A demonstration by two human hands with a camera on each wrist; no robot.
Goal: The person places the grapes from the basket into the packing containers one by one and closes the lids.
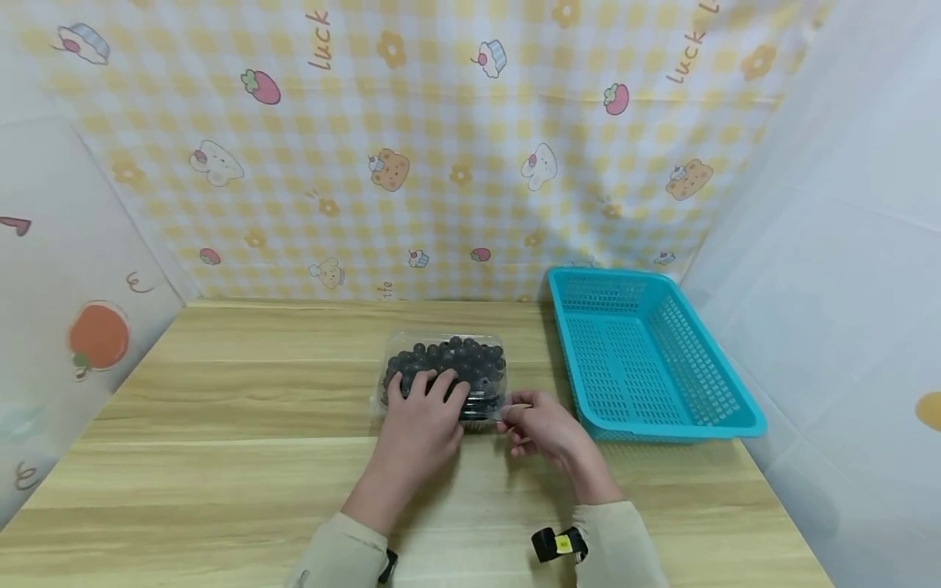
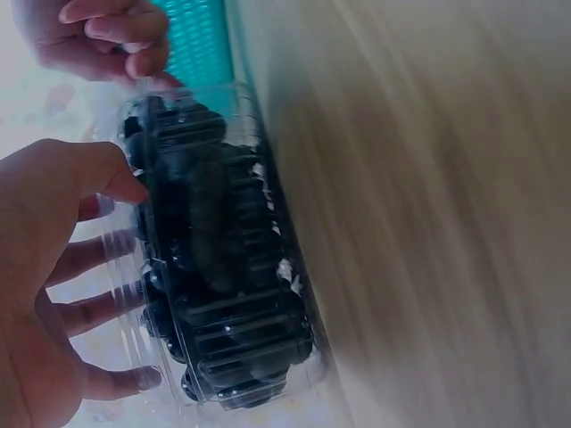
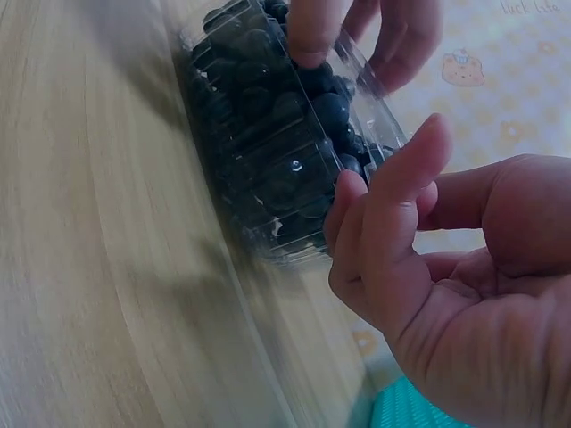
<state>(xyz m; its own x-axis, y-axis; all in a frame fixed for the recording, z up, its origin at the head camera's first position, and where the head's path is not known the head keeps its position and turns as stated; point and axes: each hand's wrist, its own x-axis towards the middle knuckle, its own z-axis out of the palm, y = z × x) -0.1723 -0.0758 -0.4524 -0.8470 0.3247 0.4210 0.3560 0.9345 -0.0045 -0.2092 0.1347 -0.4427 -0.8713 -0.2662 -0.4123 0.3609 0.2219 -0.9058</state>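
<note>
A clear plastic box [image 1: 481, 406] filled with dark round grapes [image 1: 463, 355] sits on the wooden table. Spread across its top is my left hand [image 1: 419, 429], the fingertips resting on the plastic over the fruit. The left wrist view shows the thumb [image 2: 116, 174] of that hand at the near upper edge of the box. At the box's right front corner, my right hand [image 1: 547, 429] pinches the thin plastic rim between thumb and forefinger. Its other fingers [image 3: 357, 241] are curled beside the box wall in the right wrist view.
A turquoise perforated plastic basket [image 1: 735, 429] stands on the table [image 1: 220, 490] to the right, close to my right hand. Behind the table hangs a yellow checked cloth [image 1: 441, 204]. A white sheet [image 1: 831, 245] hangs along the right side.
</note>
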